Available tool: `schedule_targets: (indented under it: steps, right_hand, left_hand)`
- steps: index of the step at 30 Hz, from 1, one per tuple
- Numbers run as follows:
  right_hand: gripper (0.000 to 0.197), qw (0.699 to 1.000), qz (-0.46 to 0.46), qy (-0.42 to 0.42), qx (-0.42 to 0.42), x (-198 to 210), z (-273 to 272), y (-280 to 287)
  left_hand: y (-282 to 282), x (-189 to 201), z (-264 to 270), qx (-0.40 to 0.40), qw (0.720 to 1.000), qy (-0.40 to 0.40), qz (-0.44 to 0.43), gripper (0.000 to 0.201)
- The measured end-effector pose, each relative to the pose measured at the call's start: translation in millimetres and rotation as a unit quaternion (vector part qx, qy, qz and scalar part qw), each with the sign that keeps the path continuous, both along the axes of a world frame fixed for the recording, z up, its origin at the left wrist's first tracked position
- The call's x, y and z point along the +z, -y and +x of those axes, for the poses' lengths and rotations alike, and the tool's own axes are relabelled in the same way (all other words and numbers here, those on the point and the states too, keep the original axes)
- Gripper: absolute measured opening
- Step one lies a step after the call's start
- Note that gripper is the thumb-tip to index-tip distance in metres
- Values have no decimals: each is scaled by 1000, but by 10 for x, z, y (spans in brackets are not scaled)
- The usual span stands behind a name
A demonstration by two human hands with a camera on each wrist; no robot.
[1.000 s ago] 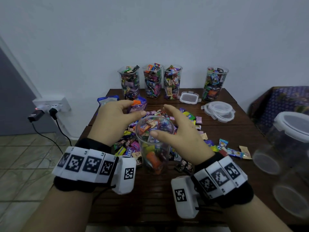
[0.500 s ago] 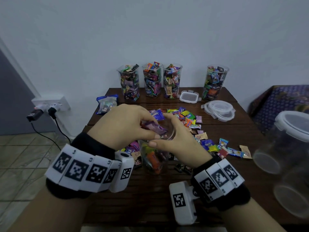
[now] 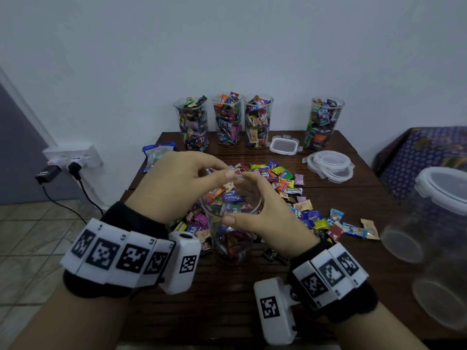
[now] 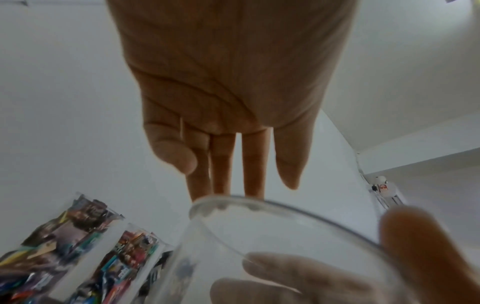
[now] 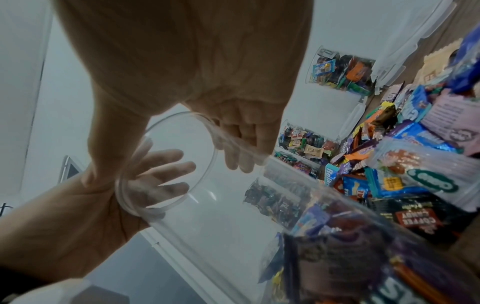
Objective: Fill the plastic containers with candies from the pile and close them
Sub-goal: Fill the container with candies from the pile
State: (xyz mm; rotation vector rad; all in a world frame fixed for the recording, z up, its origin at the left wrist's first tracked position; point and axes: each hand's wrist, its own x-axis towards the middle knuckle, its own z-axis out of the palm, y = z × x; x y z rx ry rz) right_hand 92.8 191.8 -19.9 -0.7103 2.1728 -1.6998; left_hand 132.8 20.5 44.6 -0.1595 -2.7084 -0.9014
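Observation:
A clear plastic container [image 3: 232, 238], partly filled with wrapped candies, stands on the wooden table [image 3: 227, 299] at the near edge of the candy pile [image 3: 280, 180]. My right hand [image 3: 262, 213] grips it near the rim, thumb on the near side and fingers round the far side. In the right wrist view the container [image 5: 207, 205] shows candies low inside and an empty upper part. My left hand [image 3: 187, 183] hovers over the mouth; in the left wrist view the left hand [image 4: 233, 102] has straight fingers above the container's rim [image 4: 285, 207] and holds nothing.
Several candy-filled containers [image 3: 227, 120] line the table's far edge. A small rectangular lidded box [image 3: 284, 146] and a stack of round lids [image 3: 329, 165] lie at the back right. Empty containers, one lidded [image 3: 442, 198], stand at the right. A blue bag [image 3: 156, 152] lies at the back left.
My left hand pushed a purple candy into the container's mouth, then lifted and straightened its fingers. The candies heaped at the top have sunk lower. My right hand has kept its grip.

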Motion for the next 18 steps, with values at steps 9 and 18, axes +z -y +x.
schedule_targets:
  steps: [9, 18]
  right_hand:
    - [77, 998, 56, -35, 19, -36, -70, -67]
    - [64, 950, 291, -111, -7, 55, -761, -83]
  left_hand:
    - [227, -225, -231, 54, 997, 35, 48, 11]
    - [442, -495, -709, 33, 952, 260, -160, 73]
